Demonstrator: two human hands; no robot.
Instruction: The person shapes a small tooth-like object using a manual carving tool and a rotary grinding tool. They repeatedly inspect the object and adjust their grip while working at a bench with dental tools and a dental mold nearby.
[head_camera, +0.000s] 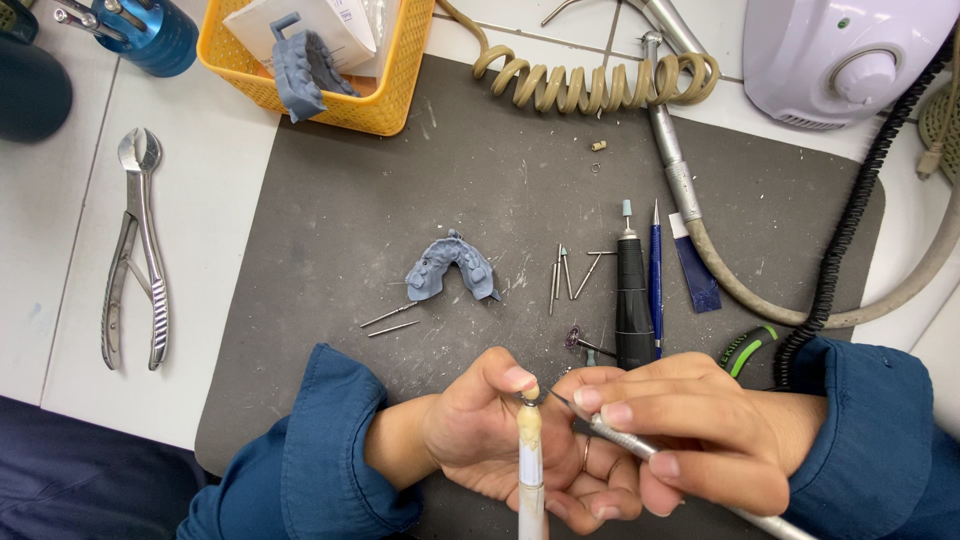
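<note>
My left hand (480, 425) grips a white stick (530, 470) upright, its cream tip carrying a small metal ring piece under my thumb. My right hand (690, 425) holds a slim metal instrument (640, 448) like a pen, its pointed tip touching that piece at the top of the stick. Both hands meet at the near edge of a dark grey mat (340, 230). A blue dental model (452, 266) lies on the mat just beyond my hands.
Burs and pins (565, 272), a black handpiece (632, 300) and a blue pen tool (656, 285) lie on the mat. Metal pliers (138, 250) rest at left. A yellow basket (330, 60) with another blue model, a coiled hose (590, 85) and a white machine (840, 55) stand behind.
</note>
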